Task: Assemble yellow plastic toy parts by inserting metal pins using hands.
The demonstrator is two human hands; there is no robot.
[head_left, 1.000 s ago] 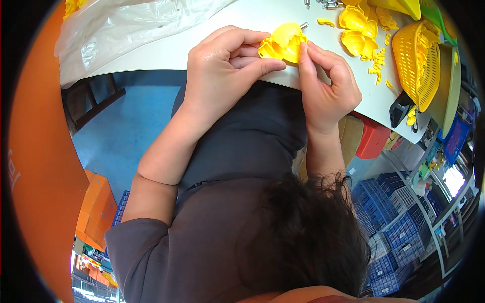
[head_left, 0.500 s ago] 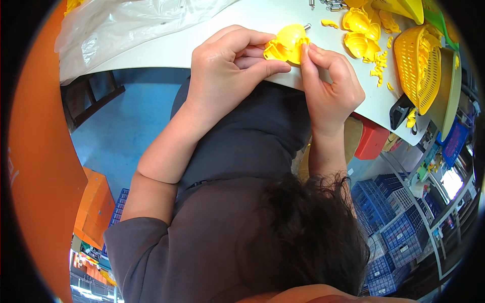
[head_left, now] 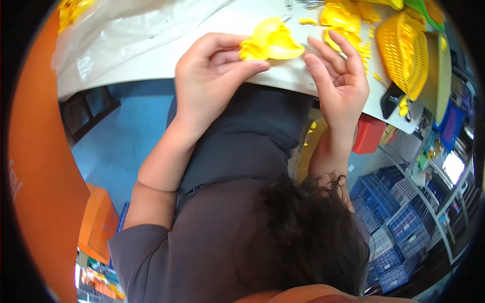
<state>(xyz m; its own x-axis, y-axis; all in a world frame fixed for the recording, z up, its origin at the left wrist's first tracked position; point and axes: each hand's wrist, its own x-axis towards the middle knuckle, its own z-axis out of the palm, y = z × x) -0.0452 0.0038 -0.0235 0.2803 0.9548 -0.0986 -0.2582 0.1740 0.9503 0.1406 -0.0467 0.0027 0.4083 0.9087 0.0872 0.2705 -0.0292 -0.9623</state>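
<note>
A glossy yellow curved plastic part (head_left: 275, 43) is held over the near edge of the white table. My left hand (head_left: 214, 68) pinches its left end between thumb and fingers. To the right of the part, my right hand (head_left: 341, 70) is open, thumb and fingers apart, with nothing between them. Similar rounded yellow parts (head_left: 339, 19) lie on the table beyond my right hand. Small yellow pieces (head_left: 365, 51) are scattered beside them. Several small metal springs or pins (head_left: 310, 4) rest at the far edge of view.
A yellow perforated basket (head_left: 402, 58) holding yellow pieces stands at the table's right. Clear plastic sheeting (head_left: 121, 38) covers the table's left side. Below at right are a red bin (head_left: 369, 134) and stacked blue crates (head_left: 376, 202). An orange surface (head_left: 43, 166) rises on the left.
My right hand has let go of the yellow part and opened to its right. My left hand still holds the part, shifted slightly left. The whole view has shifted a little.
</note>
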